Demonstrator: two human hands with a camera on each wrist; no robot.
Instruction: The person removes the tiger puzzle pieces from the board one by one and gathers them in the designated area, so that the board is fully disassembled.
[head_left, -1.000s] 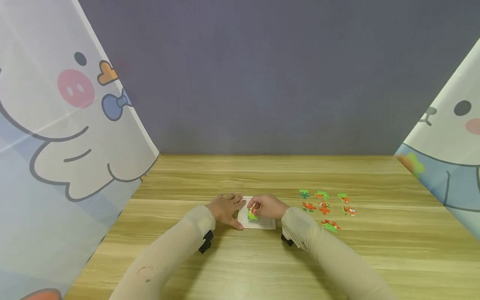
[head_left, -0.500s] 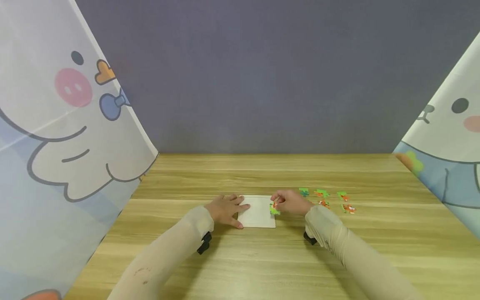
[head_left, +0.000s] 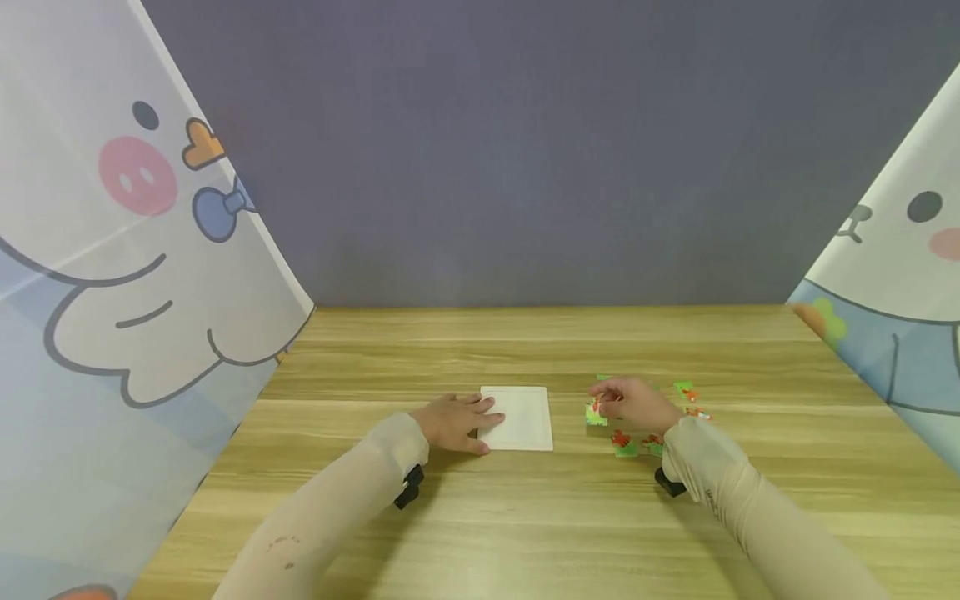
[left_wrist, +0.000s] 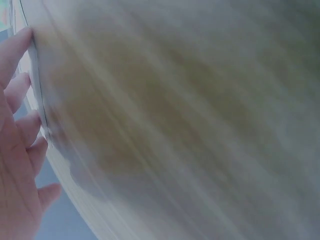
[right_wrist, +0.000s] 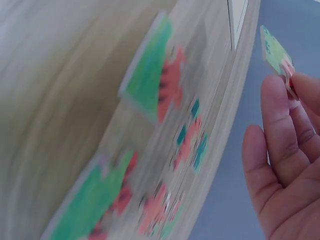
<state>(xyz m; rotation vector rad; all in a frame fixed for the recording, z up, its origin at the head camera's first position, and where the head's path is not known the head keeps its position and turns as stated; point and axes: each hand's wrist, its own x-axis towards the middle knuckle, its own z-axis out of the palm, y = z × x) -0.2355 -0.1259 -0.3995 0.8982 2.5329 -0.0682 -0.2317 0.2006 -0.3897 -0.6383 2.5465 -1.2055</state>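
Note:
My left hand (head_left: 453, 422) lies with spread, straight fingers over the left edge of a white square puzzle tray (head_left: 528, 421). In the left wrist view its fingertips (left_wrist: 31, 82) are right at the tray's edge. Between thumb and fingers, my right hand (head_left: 636, 404) pinches a green jigsaw piece (head_left: 596, 415) with a bit of red. The right wrist view shows this piece held up off the table, its green corner (right_wrist: 272, 47) sticking out past the fingertips. Below the right hand lie several loose pieces, among them a green and red one (head_left: 622, 443); others are partly hidden by the hand.
More loose pieces, such as a green and orange one (head_left: 686, 390) and an orange and white one (head_left: 697, 413), lie to the right of the hand. The wooden table (head_left: 450, 350) meets a grey backdrop behind, with cartoon-printed cloths at both sides.
My right hand has moved right, carrying the jigsaw piece from over the tray to the loose pieces. The left hand has stayed at the tray's left edge.

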